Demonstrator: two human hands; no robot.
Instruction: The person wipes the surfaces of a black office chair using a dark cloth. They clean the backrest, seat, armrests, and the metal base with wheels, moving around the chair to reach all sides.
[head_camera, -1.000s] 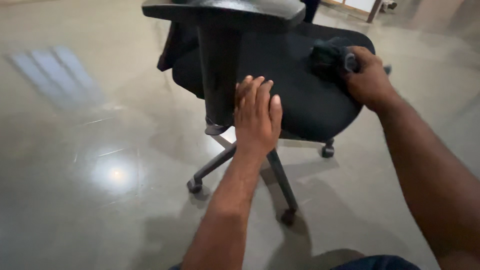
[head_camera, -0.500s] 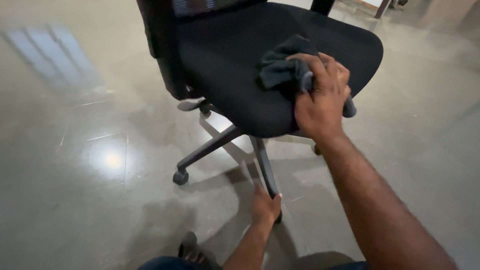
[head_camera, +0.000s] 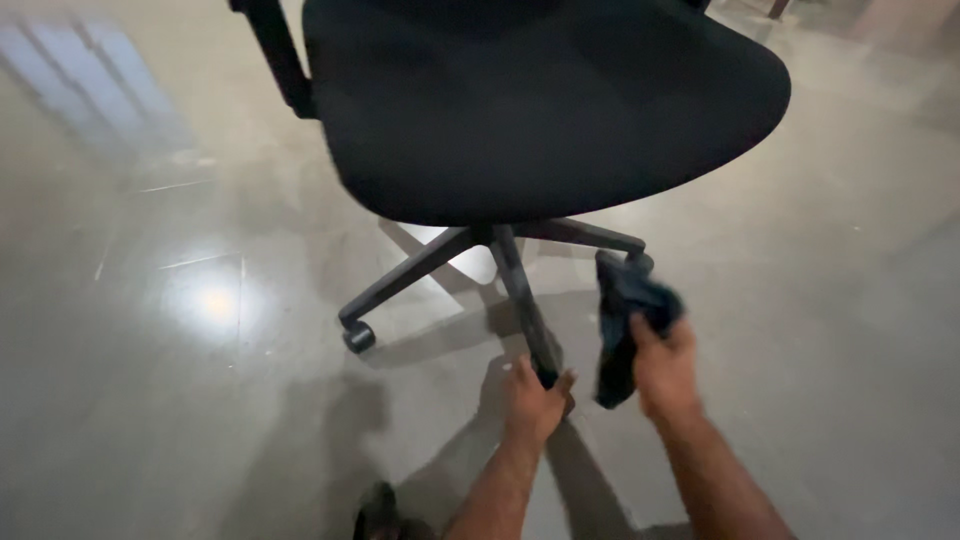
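Black office chair (head_camera: 540, 110) stands on the glossy floor (head_camera: 150, 400), seat overhead, star base exposed. Left hand (head_camera: 535, 405) grips the end of the nearest base leg (head_camera: 522, 300). Right hand (head_camera: 665, 365) is closed on a dark cloth (head_camera: 622, 320) hanging just beside that leg. Judged step: wiping the base; next, cloth pressed onto the leg.

A single head-worn camera looks steeply down and forward, close above the chair seat (head_camera: 540, 110) and glossy floor (head_camera: 160, 400).

Both forearms bare, no sleeves; dark shoe (head_camera: 378, 510) at bottom edge.
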